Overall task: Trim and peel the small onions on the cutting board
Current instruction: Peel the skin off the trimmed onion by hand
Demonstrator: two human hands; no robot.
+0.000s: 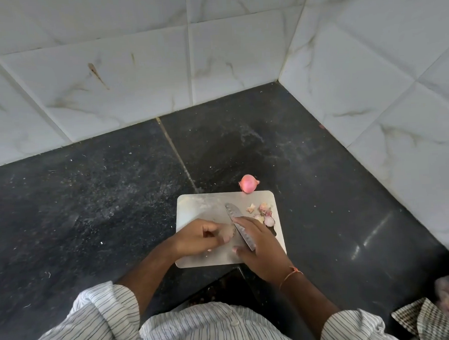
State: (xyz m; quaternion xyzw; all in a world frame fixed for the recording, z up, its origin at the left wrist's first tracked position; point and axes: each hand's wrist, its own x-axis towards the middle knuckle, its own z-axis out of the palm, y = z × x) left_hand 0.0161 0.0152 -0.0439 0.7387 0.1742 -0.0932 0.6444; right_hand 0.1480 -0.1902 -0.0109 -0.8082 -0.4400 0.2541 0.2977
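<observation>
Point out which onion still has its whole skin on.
The pink whole onion on the counter, touching the cutting board's far edge. The left hand grips one that looks peeled.

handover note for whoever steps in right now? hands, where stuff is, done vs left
Left hand: grips a small onion on the cutting board.
Right hand: holds the knife, blade alongside that onion.
Whole pink onion: on the dark counter, just past the board's far edge, untouched.
Done: skins and trimmed bits lie on the board's right side, so some trimming has happened.
Left: finish the held onion, then trim and peel the pink one.
</observation>
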